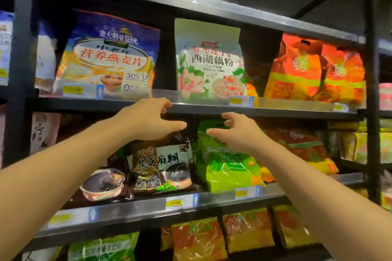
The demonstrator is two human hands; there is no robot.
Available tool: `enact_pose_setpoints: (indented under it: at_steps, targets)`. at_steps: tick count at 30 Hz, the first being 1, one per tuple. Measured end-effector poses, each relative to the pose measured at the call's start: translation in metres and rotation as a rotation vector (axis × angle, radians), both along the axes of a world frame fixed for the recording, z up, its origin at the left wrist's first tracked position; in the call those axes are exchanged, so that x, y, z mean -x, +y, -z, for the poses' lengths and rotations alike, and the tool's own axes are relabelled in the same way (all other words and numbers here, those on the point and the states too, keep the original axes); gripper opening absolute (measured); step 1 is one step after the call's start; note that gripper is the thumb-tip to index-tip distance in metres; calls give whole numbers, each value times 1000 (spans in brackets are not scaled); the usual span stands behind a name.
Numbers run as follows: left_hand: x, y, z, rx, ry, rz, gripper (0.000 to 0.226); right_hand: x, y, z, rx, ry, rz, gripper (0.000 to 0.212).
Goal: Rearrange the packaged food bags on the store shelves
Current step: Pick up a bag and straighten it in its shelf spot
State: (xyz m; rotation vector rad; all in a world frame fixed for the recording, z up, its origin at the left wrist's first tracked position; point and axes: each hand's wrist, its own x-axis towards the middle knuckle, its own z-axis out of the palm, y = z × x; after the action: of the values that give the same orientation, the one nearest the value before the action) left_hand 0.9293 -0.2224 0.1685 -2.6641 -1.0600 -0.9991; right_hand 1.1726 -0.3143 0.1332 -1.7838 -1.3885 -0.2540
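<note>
Black metal shelf (212,110) holds upright white lotus-powder bag (209,59).

A dark gap (165,65) opens between the blue oat bag (110,55) and the pale green bag (209,61); the shelf edge (275,110) bars its foot.

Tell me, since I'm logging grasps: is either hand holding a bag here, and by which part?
Nothing is held. The left hand and right hand hover with loosely curled fingers over the dark bag and green bag.

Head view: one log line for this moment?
left hand: open, empty | right hand: open, empty | both at middle shelf | bags untouched
</note>
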Motion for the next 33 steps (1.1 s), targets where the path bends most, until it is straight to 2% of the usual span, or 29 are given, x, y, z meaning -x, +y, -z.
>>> enact_pose_setpoints:
  at_steps: [8, 12, 14, 18, 21, 23, 25, 26, 28, 29, 30, 31, 33]
  targets:
    - [-59, 47, -48, -111, -26, 3, 88, -60, 32, -63, -122, -54, 22, 87]
    - [-77, 62, -65, -203, -74, -62, 75, -94, 43, -89, -134, -101, 17, 84]
    - [-87, 68, -73, -242, -105, -85, 76, -117, 48, -103, -141, -98, 31, 87]
    - [-106, 78, -86, -199, -132, -223, 92, -159, 64, -126, -163, -25, 23, 98]
    - [-124, 84, -90, -90, -94, -379, 113, -179, 85, -134, -107, -14, 6, 111]
    - [-139, 83, -93, -3, -102, -400, 124, -186, 99, -139, -59, 12, -34, 117]
    - [-152, 83, -97, 61, -128, -352, 119, -191, 111, -143, -22, 13, -67, 118]
    - [-157, 85, -99, 82, -129, -319, 115, -194, 117, -144, -13, 17, -96, 110]
    - [-162, 90, -101, 103, -127, -268, 104, -199, 126, -144, -20, 38, -175, 79]
    - [-164, 93, -100, 102, -148, -234, 91, -202, 130, -144, -21, 46, -209, 70]
    - [-165, 97, -98, 94, -177, -192, 75, -205, 133, -144, -14, 46, -236, 69]
    - [-166, 100, -95, 89, -201, -153, 70, -208, 137, -144, -11, 43, -255, 71]
    - [-168, 104, -91, 91, -210, -119, 75, -214, 143, -141, -34, 40, -284, 75]
